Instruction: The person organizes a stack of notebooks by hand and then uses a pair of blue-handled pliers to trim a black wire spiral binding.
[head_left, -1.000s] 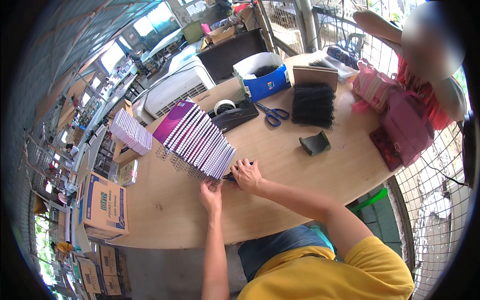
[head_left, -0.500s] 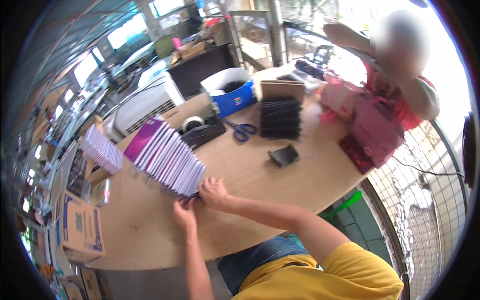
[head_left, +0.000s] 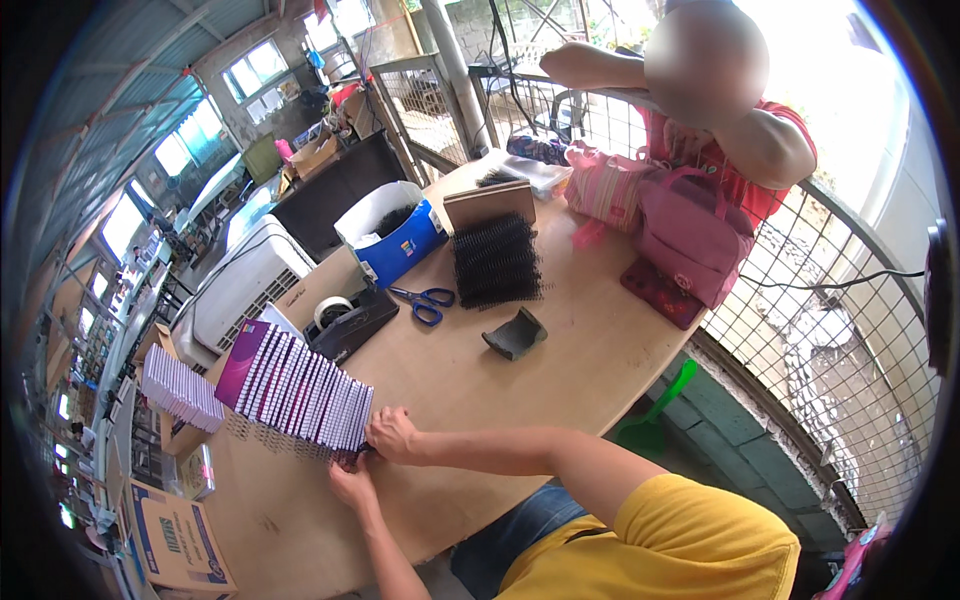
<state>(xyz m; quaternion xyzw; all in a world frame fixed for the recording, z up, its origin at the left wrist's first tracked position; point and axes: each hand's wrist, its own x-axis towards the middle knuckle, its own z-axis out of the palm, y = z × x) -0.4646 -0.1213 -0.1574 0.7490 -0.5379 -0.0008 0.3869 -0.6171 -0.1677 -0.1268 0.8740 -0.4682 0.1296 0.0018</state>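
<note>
The near end of the fanned booklet row point(head_left: 300, 390) is pinched by both the left hand point(head_left: 352, 487) and right hand point(head_left: 392, 435) on the desk point(head_left: 560, 370); judged squaring step, push toward 10 o'clock needed.

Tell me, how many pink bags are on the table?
2. A striped pink bag lies at the far edge, and a darker pink bag sits right of it, before the other person. More may be hidden behind them.

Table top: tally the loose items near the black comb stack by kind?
Scissors: 1
Tape dispenser: 1
Blue box: 1
Pink bags: 2
Black comb stack: 1
Dark curved piece: 1
Total: 7
</note>
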